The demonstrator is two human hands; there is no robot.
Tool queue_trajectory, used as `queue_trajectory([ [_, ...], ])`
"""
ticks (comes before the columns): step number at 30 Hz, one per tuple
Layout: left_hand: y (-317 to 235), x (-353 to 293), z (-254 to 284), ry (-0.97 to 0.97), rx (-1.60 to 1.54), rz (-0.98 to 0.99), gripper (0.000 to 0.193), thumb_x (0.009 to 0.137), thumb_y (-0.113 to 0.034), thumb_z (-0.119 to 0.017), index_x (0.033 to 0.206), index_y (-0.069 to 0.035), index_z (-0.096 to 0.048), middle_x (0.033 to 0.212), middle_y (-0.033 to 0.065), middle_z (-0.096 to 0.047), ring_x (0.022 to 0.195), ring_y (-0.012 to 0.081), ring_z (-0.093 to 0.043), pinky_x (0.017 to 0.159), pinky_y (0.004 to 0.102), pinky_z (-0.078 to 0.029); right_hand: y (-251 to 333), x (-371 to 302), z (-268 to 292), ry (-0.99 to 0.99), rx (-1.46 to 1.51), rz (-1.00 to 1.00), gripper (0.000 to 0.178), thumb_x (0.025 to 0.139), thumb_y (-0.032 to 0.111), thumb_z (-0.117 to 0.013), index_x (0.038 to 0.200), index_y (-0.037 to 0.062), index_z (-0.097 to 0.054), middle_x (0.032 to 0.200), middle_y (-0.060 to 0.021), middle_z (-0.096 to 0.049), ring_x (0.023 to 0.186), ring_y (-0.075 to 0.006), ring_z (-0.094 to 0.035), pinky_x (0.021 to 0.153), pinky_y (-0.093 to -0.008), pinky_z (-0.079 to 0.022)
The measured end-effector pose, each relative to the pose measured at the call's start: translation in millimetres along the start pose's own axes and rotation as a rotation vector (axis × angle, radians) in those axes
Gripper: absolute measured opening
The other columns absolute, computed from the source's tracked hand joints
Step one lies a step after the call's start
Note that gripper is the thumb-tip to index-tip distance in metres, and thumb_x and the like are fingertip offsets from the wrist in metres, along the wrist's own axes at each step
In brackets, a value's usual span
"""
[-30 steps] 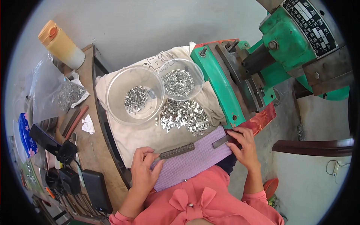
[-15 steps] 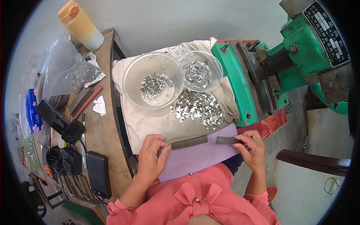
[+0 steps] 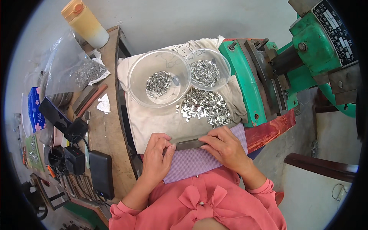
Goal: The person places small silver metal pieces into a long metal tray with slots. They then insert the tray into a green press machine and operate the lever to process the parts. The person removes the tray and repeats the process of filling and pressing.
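A dark flat metal strip (image 3: 189, 144) lies in line over the slotted metal bar, whose row of slots is now hidden beneath it and my fingers. My left hand (image 3: 156, 155) pinches the left end of the bar between thumb and fingertips. Over the right part, my right hand (image 3: 227, 148) grips the strip with thumb and fingers. Both hands are above a purple textured cloth (image 3: 191, 166) on my lap. Just beyond them a pile of small shiny metal pieces (image 3: 203, 106) lies on a beige cloth (image 3: 142, 124).
Two clear round tubs stand behind the pile: a large tub (image 3: 132, 97) with small metal bits and a smaller tub (image 3: 227, 78) with thin metal pieces. A green machine press (image 3: 245, 92) rises at the right. At the left, a wooden table (image 3: 109, 132) bears a power bank (image 3: 101, 174) and a bottle (image 3: 86, 25).
My right hand has moved left with the flat strip, from apart at the right to over the slotted bar. The left hand keeps its hold on the bar's left end.
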State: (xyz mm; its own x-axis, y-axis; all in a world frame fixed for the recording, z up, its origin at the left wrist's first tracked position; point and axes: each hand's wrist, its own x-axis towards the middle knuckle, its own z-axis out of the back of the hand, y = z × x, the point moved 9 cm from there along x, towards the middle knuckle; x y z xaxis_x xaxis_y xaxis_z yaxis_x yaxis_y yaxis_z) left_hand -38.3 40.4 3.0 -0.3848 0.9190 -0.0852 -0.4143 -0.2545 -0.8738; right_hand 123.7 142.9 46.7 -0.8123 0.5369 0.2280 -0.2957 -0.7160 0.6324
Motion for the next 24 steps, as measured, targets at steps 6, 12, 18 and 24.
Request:
queue_trajectory([
  [6, -7.3, 1.6, -1.6, -0.036, 0.078, -0.046, 0.013, 0.087, -0.005, -0.072, 0.085, 0.004, -0.062, 0.107, 0.0166, -0.058, 0.089, 0.0299, -0.059, 0.076, 0.0371, -0.048, -4.4, 0.3, -7.1, 0.034, 0.023, -0.01, 0.031, 0.076, 0.006, -0.081, 0.106, 0.0051, -0.072, 0.101, -0.0069, -0.06, 0.093, -0.0269, -0.06, 0.076, -0.0377, -0.053],
  [12, -9.2, 2.6, -3.0, -0.028, 0.09, -0.024, 0.013, 0.084, -0.004, -0.073, 0.084, 0.003, -0.063, 0.107, 0.017, -0.058, 0.092, 0.0312, -0.059, 0.078, 0.038, -0.048, -6.1, 0.2, -7.1, 0.036, 0.032, -0.011, 0.031, 0.076, 0.007, -0.082, 0.106, 0.0046, -0.071, 0.101, -0.0079, -0.06, 0.094, -0.0276, -0.06, 0.077, -0.0381, -0.053],
  [18, -10.0, 1.7, -3.8, -0.025, 0.111, -0.028, 0.013, 0.083, -0.004, -0.074, 0.084, 0.003, -0.063, 0.107, 0.0172, -0.058, 0.095, 0.0321, -0.059, 0.08, 0.0386, -0.048, -8.4, -5.2, 5.7, -0.057, 0.043, -0.043, 0.035, 0.077, 0.009, -0.083, 0.109, 0.0028, -0.071, 0.097, -0.0092, -0.06, 0.089, -0.0284, -0.06, 0.075, -0.0379, -0.052],
  [24, -9.1, 1.7, -3.9, -0.007, 0.128, 0.006, 0.013, 0.084, -0.004, -0.073, 0.092, 0.001, -0.064, 0.109, 0.0152, -0.057, 0.099, 0.0291, -0.06, 0.084, 0.0361, -0.05, -23.4, -23.1, 8.1, -0.167, -0.06, -0.167, 0.035, 0.077, 0.012, -0.084, 0.109, 0.0018, -0.073, 0.092, -0.0092, -0.061, 0.085, -0.0277, -0.06, 0.072, -0.0369, -0.05],
])
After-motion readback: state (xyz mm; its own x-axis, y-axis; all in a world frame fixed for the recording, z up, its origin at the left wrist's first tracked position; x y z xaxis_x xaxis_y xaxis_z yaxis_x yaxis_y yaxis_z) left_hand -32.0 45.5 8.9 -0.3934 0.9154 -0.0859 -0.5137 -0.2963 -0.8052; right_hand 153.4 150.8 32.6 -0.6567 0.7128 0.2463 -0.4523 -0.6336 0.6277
